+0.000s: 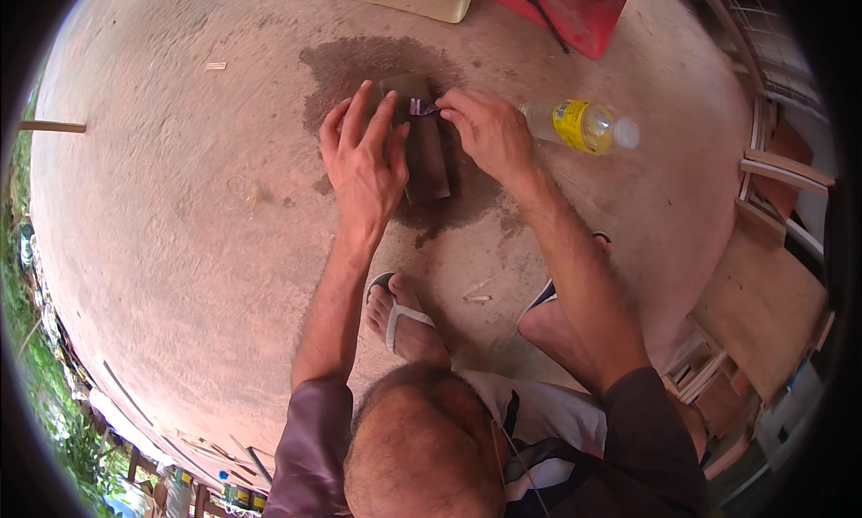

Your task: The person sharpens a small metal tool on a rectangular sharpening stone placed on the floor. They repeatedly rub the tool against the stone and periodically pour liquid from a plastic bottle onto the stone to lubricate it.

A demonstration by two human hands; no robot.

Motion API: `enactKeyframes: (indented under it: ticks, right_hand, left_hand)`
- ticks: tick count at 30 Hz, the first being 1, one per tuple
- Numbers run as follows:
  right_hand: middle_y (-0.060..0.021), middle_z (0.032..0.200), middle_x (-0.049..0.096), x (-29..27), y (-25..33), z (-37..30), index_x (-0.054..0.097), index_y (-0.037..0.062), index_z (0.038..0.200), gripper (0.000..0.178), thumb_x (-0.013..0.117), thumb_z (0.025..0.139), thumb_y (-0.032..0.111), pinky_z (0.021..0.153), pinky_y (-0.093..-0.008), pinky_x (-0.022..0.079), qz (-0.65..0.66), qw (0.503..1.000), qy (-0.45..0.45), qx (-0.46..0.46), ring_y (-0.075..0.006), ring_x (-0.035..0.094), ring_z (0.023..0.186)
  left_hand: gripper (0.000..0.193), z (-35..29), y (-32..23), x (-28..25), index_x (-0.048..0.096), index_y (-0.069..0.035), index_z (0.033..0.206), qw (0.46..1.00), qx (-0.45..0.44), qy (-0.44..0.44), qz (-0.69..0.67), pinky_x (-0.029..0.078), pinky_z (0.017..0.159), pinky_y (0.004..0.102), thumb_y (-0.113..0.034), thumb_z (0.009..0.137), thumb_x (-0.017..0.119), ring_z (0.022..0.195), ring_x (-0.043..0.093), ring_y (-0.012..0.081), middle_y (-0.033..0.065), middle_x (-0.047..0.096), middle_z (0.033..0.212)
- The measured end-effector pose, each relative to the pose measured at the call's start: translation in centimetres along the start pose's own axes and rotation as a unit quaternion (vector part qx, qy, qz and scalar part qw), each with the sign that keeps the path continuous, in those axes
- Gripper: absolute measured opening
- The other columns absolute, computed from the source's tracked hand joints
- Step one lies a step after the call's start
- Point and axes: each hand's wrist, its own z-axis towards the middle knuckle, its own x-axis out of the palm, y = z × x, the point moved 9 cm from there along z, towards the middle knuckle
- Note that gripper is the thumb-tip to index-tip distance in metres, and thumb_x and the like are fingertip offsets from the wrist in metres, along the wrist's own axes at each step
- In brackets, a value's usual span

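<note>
Hands [422,141] on a wet dark stone block [429,154], left flat, right pinching a small blade [422,108].

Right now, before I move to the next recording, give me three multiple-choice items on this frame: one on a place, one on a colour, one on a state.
1. Where does the plastic bottle lie?
A. On the ground to the right of the right hand
B. Between the person's feet
C. On top of the dark block

2. What colour is the bottle's label?
A. Blue
B. Yellow
C. White

3. How is the ground around the dark block?
A. Covered in sawdust
B. Dry all over
C. Darkened by a wet patch

Answers:
1. A, the bottle lies on its side just past the right hand.
2. B, the band round the bottle is yellow.
3. C, a dark stain spreads around the block, where the left hand presses on it.
</note>
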Motion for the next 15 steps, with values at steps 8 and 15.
enactKeyframes:
  ticks: [8,15]
  right_hand:
    - [-0.0116,0.094,0.074,0.7,-1.3,-1.6,0.073,0.0101,0.104,0.006,0.073,0.100,0.015,0.082,-0.0521,0.054,0.012,0.999,0.034,-0.006,-0.0376,0.071,0.096]
    - [-0.0132,0.093,0.074,1.0,-0.4,-5.7,0.070,0.0080,0.100,0.006,0.074,0.098,0.012,0.081,-0.0525,0.053,0.042,0.999,0.031,0.000,-0.0397,0.071,0.093]
  left_hand:
    - [0.068,-4.7,-2.7,2.9,0.062,-0.021,0.160,0.983,0.031,0.132,0.121,0.030,0.120,0.0567,-0.058,0.102,0.070,0.159,0.035,0.0418,0.0033,0.044,0.177]
    - [0.074,-8.6,-3.3,2.3,0.057,-0.021,0.163,0.976,0.026,0.172,0.134,0.021,0.122,0.0593,-0.067,0.106,0.058,0.165,0.023,0.0419,0.0024,0.038,0.180]
